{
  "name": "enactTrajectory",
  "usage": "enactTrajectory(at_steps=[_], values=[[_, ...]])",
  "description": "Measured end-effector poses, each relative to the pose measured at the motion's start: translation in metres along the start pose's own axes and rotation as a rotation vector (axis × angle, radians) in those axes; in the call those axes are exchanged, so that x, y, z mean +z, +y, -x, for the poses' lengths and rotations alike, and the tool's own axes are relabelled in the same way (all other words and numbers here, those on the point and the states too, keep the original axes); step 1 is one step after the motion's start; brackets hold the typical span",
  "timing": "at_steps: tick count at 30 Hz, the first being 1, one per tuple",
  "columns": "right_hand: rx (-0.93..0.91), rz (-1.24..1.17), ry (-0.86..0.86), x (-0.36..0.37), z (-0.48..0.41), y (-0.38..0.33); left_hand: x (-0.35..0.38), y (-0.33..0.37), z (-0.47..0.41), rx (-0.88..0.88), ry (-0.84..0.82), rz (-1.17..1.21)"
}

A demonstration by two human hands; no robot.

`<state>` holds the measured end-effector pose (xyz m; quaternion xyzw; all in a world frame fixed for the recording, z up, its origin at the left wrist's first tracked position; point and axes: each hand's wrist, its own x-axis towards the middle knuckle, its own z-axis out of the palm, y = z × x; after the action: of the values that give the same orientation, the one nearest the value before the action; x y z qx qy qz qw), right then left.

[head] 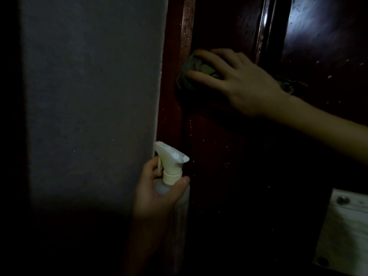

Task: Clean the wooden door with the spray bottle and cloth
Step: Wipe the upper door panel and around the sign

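The dark red-brown wooden door point(219, 146) fills the right half of the dim view, speckled with small droplets. My right hand point(245, 80) presses a crumpled green cloth point(191, 74) flat against the door near its left edge, fingers spread over it. Lower down, my left hand point(157, 192) grips the neck of a spray bottle point(171, 166) with a white trigger head, held upright beside the door frame, nozzle pointing left and up. The bottle's body is mostly lost in shadow.
A grey wall point(89, 96) takes up the left side, meeting the door frame point(175, 56). A raised moulding point(266, 26) runs down the door at upper right. A pale metal lock plate point(344, 226) with screws sits at lower right.
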<state>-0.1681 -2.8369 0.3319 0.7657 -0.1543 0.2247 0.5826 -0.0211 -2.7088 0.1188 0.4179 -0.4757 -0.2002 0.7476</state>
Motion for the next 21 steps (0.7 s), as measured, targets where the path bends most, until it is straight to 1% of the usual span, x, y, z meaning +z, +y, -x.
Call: enactTrajectory(at_steps=[6, 10, 15, 18, 21], values=[[0.016, -0.035, 0.032, 0.003, 0.011, -0.017, 0.007, -0.002, -0.001, 0.012, 0.052, -0.019], [0.012, -0.054, 0.057, 0.014, 0.031, -0.044, 0.01, -0.009, 0.005, 0.02, 0.124, -0.007], [0.051, -0.125, 0.03, 0.028, 0.064, -0.092, 0.009, -0.022, 0.023, 0.013, 0.182, 0.002], [0.046, -0.2, 0.011, 0.032, 0.09, -0.13, 0.011, -0.031, 0.037, -0.027, 0.169, 0.008], [0.051, -0.251, -0.026, 0.037, 0.113, -0.166, 0.008, -0.046, 0.05, -0.11, 0.183, 0.015]])
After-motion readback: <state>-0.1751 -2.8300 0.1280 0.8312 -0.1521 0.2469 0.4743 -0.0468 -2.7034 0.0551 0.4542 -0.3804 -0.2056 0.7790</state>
